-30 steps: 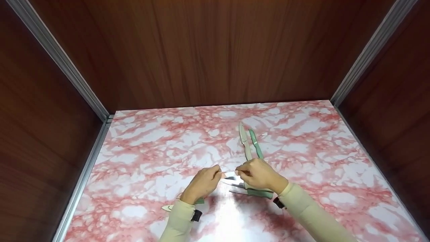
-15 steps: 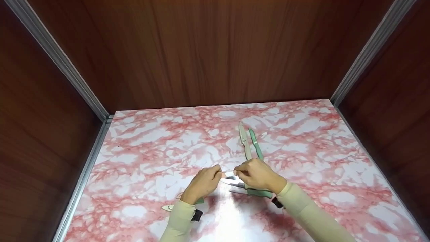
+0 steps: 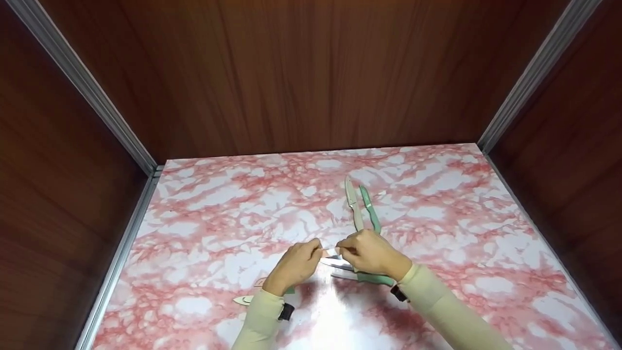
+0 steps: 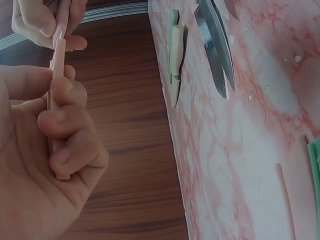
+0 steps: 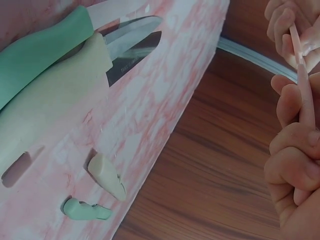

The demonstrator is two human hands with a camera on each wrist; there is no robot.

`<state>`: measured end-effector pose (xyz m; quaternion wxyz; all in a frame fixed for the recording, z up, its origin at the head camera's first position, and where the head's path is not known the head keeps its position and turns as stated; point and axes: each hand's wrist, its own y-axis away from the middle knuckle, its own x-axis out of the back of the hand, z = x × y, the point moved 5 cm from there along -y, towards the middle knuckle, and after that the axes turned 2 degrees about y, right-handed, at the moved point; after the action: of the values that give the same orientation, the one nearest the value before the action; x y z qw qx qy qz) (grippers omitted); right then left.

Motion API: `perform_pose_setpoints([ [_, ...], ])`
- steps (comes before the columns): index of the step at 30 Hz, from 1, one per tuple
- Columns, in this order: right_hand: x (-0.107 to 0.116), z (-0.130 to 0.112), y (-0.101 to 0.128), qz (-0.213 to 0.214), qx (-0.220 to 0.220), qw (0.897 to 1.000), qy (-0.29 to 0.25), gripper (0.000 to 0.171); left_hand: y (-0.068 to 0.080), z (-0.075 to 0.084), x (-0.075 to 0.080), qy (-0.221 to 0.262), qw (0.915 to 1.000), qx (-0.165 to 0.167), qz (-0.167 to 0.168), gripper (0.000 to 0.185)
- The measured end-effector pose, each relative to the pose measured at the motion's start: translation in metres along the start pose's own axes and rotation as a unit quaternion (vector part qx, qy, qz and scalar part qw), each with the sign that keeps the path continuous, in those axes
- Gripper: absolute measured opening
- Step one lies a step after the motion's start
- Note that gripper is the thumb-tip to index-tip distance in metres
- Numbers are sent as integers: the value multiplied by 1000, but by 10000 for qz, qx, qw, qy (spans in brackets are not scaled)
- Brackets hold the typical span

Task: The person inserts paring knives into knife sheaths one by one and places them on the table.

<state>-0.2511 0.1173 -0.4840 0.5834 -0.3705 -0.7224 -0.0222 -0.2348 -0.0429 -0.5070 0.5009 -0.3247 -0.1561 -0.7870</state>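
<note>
Both hands meet over the middle of the pink marbled table (image 3: 223, 214). My left hand (image 3: 310, 251) and right hand (image 3: 348, 249) each pinch one end of a thin pale pink strip (image 3: 331, 251). In the left wrist view the strip (image 4: 58, 59) runs from my curled left fingers (image 4: 60, 120) up to the right hand's fingertips (image 4: 47, 22). In the right wrist view my right fingers (image 5: 295, 135) grip the strip (image 5: 306, 87), and the left hand (image 5: 292, 22) holds its far end.
Two large knives lie under my right hand, blades (image 3: 340, 266) pointing left, with a green handle (image 5: 40, 50) and a cream handle (image 5: 55, 112). Two small knives, cream (image 3: 354, 204) and green (image 3: 370, 209), lie further back. Small cream (image 5: 107, 182) and green (image 5: 85, 210) pieces lie near my left wrist. Wooden walls enclose the table.
My right hand has edged slightly left towards the left hand. Both hands still hold the strip, and nothing on the table has moved.
</note>
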Motion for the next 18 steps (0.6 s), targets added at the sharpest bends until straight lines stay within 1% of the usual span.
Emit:
perform_pose_setpoints([
  [4,-1,1,0,-60,-125,9999,28,22,-1,0,1,-93,9999,-40,101,25],
  [7,-1,1,0,-73,-138,9999,54,24,-1,1,1,-150,9998,-38,142,25],
  [12,-1,1,0,-34,-47,10000,36,25,-1,1,0,-157,9998,8,95,24],
  [18,-1,2,1,-36,-89,9999,-32,23,-2,1,0,-144,9999,37,79,24],
])
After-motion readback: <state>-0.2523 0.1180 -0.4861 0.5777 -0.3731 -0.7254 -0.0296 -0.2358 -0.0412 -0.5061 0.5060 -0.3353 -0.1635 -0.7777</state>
